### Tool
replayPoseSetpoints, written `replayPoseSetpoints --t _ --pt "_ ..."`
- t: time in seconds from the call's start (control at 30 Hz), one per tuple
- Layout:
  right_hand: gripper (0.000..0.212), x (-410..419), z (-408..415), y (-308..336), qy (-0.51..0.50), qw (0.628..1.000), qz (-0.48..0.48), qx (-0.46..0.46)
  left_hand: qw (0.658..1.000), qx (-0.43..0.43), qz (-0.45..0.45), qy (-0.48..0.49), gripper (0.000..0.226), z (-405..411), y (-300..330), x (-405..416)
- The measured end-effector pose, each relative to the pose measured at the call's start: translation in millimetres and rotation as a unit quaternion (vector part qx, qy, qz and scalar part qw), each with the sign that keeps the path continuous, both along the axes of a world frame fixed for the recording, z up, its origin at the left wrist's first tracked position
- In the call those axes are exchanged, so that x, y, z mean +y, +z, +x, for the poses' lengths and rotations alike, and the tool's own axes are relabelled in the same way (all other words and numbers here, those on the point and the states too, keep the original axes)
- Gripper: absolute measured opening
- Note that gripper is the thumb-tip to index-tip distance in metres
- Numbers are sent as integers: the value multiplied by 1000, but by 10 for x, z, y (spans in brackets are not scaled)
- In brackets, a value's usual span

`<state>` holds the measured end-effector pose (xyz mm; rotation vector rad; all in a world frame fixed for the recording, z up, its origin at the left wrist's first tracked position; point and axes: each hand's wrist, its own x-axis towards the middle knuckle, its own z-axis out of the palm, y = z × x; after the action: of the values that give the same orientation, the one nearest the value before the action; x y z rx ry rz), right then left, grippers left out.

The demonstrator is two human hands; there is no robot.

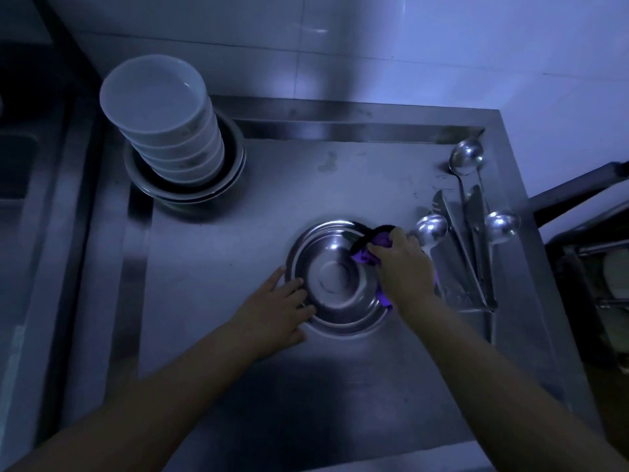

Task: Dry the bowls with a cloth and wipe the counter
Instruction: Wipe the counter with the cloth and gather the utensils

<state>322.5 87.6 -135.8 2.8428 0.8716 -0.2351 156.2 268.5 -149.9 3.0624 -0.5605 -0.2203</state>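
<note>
A steel bowl (335, 281) lies upside down on the steel counter (238, 240), its ringed base facing up. My left hand (277, 310) rests flat against the bowl's left rim, fingers straight. My right hand (403, 267) grips a purple cloth (369, 250) and presses it onto the bowl's right side. At the back left a stack of several white bowls (163, 120) sits inside a few steel bowls (185, 189).
Ladles (464, 158), spoons (432, 229) and tongs (469, 253) lie on the counter just right of the bowl. A raised steel rim (340, 127) borders the counter at the back, below a tiled wall. A dark rack (595, 267) stands at the right edge.
</note>
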Motion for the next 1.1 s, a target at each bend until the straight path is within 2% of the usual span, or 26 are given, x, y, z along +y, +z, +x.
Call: replayPoseSetpoints --t 0.13,0.23,0.37,0.5,0.57,0.63,0.73,0.8,0.9,1.0,1.1 --pt "22 -350 -396 88 -79 995 55 19 1000 4 -17 5 47 -28 -2 -32" --pt "26 -465 -839 137 -108 988 105 46 1000 25 2 14 46 -44 -2 -38" --pt "43 -453 -1581 57 -31 987 149 40 998 50 15 25 44 -55 -20 -62" --pt "50 -604 -2126 -22 42 988 129 75 996 81 8 28 46 -67 -35 -81" --pt "51 -788 -2187 -32 66 987 126 68 998 65 23 13 43 -89 28 -99" --pt "50 -961 -2073 -26 58 990 124 37 999 42 -1 15 44 -108 21 -106" --pt "52 -1119 -1658 -33 -45 992 117 -23 998 45 -35 30 49 -122 16 -129" --pt "55 -1162 -1330 3 -123 987 96 -31 997 47 -44 35 58 -139 30 -135" --pt "54 -1185 -1109 -32 -180 981 56 -42 996 33 -62 58 64 -162 94 -58" --pt "57 -1024 -1405 -26 -208 974 83 -44 988 15 -86 129 61 -262 144 182" --pt "62 -747 -1998 9 -148 983 109 -27 976 19 -102 192 62 -465 284 481"
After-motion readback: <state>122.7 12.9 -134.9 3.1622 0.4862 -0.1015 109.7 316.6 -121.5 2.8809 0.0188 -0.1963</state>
